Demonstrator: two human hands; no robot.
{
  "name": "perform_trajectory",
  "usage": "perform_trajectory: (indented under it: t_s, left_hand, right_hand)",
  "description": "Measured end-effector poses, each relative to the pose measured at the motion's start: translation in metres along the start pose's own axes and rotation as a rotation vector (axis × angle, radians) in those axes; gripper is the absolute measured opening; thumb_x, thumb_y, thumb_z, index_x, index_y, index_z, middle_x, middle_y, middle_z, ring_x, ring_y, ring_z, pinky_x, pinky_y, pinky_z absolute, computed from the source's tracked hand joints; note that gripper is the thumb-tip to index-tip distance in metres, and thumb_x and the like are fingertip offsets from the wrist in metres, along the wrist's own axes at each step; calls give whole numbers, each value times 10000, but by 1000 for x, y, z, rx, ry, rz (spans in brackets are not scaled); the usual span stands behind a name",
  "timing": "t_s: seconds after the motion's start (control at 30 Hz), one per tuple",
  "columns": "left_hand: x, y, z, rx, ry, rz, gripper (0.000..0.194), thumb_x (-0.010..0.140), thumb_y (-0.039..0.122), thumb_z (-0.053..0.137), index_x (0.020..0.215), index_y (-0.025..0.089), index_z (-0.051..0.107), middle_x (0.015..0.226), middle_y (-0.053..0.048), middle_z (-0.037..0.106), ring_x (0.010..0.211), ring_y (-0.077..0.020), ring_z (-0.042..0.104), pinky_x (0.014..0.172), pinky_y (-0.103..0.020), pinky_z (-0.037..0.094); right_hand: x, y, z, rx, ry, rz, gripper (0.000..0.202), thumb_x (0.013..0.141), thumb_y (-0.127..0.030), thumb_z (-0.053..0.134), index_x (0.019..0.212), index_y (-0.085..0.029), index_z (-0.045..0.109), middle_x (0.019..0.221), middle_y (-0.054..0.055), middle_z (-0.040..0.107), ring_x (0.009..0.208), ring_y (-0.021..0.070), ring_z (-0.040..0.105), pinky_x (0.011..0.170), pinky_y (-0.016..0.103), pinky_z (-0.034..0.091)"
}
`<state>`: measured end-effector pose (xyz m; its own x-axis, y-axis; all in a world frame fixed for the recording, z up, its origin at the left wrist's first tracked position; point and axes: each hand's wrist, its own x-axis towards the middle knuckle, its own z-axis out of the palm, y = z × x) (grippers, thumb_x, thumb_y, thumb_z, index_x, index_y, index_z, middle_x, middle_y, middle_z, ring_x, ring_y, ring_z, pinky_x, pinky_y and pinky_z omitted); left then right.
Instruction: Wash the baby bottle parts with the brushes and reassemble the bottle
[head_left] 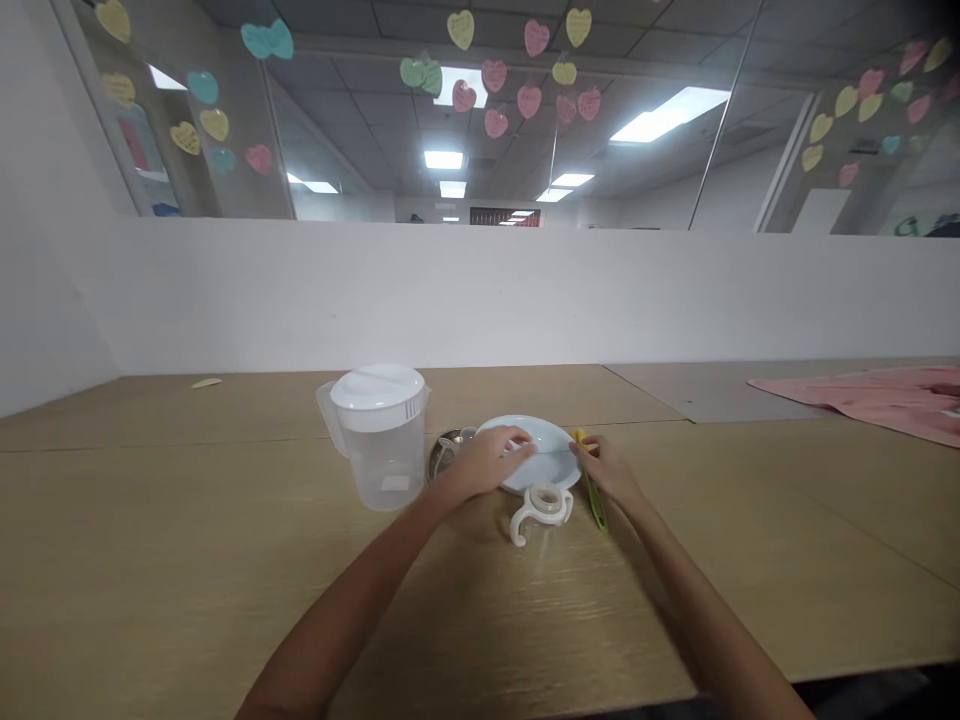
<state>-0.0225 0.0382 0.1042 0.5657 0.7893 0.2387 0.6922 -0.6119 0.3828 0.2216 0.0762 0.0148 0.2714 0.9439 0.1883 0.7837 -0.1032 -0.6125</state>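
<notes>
A white, shallow plastic plate (551, 474) lies between the left hand (499, 455), its fingers loosely curved over the plate, and the right hand (607, 468), pinched near the yellow tip of a slender green brush-like utensil (595, 502); what either grips cannot be told. A white two-handled plastic ring (541, 512) covers the plate's near edge; the left hand partly hides a round metal bowl (435, 458). A translucent lidded pitcher (386, 455) stands left. The wood-grain table (187, 560) carries pink cloth (892, 398) far right; beyond, heart-shaped notes (536, 38) dot glass above a white wall (480, 300).
</notes>
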Motion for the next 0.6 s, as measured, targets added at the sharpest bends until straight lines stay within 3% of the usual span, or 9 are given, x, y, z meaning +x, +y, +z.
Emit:
perform_trajectory:
  t_s: [0.07, 0.2, 0.33, 0.4, 0.5, 0.6]
  left_hand:
    - [7, -20, -4, 236, 83, -115, 353, 935, 316, 352, 1089, 155, 625, 1137, -118, 637, 1088, -214, 554, 931, -319, 409]
    - [15, -59, 1, 386, 19, -266, 124, 776, 209, 632, 846, 118, 680, 938, -174, 666, 1033, -288, 570, 875, -361, 430]
    - [16, -80, 19, 446, -55, -380, 216, 843, 296, 599, 981, 131, 625, 1013, -91, 636, 968, -204, 593, 855, -382, 480]
    - [16, -85, 28, 457, -73, -431, 277, 887, 325, 537, 1090, 141, 574, 1101, -76, 597, 977, -187, 588, 852, -405, 498]
    - [17, -91, 37, 434, -95, -480, 307, 883, 321, 544, 1137, 147, 553, 1143, -86, 578, 1003, -201, 581, 852, -410, 504]
    - [19, -96, 41, 352, -101, -482, 309, 883, 322, 544, 1143, 154, 551, 1154, -86, 573, 1012, -201, 578, 856, -408, 502]
  right_hand:
    - [6, -15, -8, -173, -95, -48, 377, 872, -457, 415, 1038, -153, 564, 956, 95, 679, 838, 199, 635, 659, 268, 417]
    - [10, -47, -28, -538, -238, -99, 244, 831, -329, 518, 940, -137, 621, 991, 141, 672, 935, 254, 630, 679, 292, 426]
    - [12, -80, -36, -543, -382, -124, 235, 702, -168, 647, 934, -132, 639, 835, 119, 694, 751, 229, 670, 590, 264, 444]
    - [13, -98, -33, -517, -450, -158, 278, 691, -159, 658, 967, -135, 637, 803, 107, 696, 658, 206, 667, 545, 253, 448]
    - [15, -121, -17, -477, -504, -224, 291, 672, -205, 699, 950, -140, 646, 959, 128, 687, 744, 209, 671, 569, 246, 472]
    - [21, -132, 2, -440, -621, -224, 285, 636, -202, 733, 899, -129, 653, 912, 115, 696, 741, 206, 668, 568, 244, 495]
